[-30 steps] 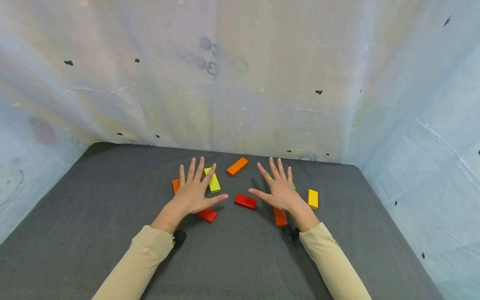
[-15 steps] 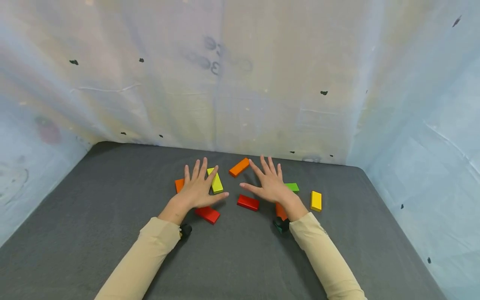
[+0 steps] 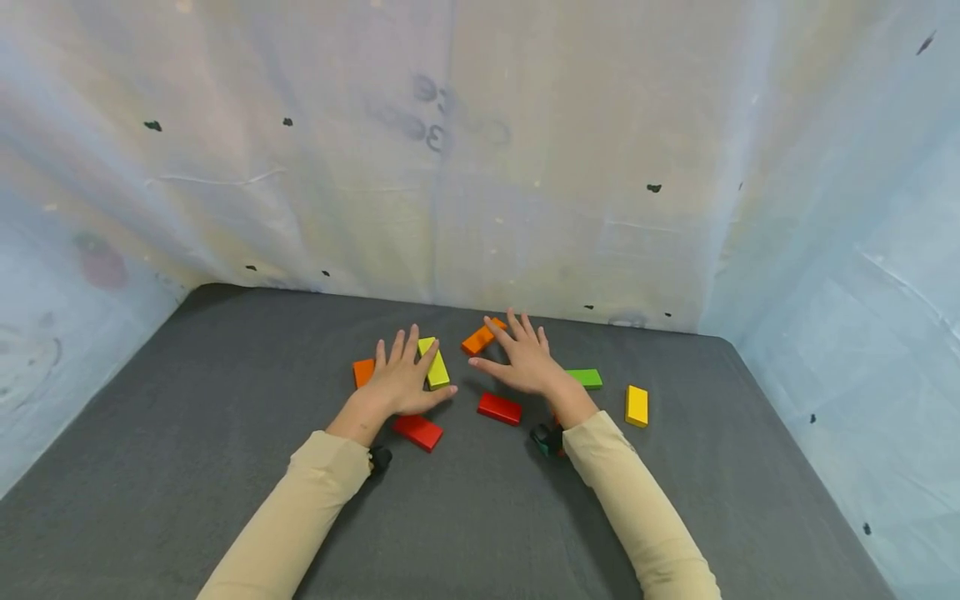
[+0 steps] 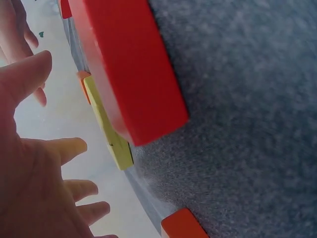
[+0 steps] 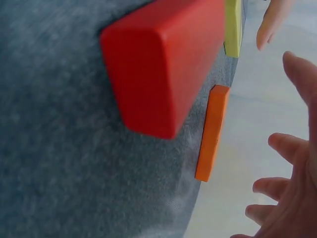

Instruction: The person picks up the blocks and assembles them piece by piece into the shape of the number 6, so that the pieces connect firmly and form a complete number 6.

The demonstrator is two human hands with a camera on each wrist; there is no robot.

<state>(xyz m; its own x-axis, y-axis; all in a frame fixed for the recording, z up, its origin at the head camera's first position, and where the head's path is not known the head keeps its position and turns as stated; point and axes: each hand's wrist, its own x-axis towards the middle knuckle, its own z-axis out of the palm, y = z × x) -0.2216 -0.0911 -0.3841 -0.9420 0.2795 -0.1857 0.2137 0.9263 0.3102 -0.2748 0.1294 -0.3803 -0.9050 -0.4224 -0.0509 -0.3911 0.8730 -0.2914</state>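
My left hand hovers with spread fingers over the blocks on the left. Around it lie a yellow-green block, a red block and a partly covered orange block. In the left wrist view, that red block looms close, apart from the fingers. My right hand, fingers also spread, is above the table between another orange block and a green block. A second red block lies between the hands. Neither hand holds anything. Another orange block is mostly hidden beneath the right wrist.
A yellow block lies to the right of the green one. Dark grey cloth covers the table. Pale sheeting with dark spots hangs behind and at both sides. A small dark device sits under the left wrist.
My right hand has moved left, uncovering the green block and partly covering the far orange block. The left hand has barely moved. The view has shifted slightly; the blocks appear unmoved.
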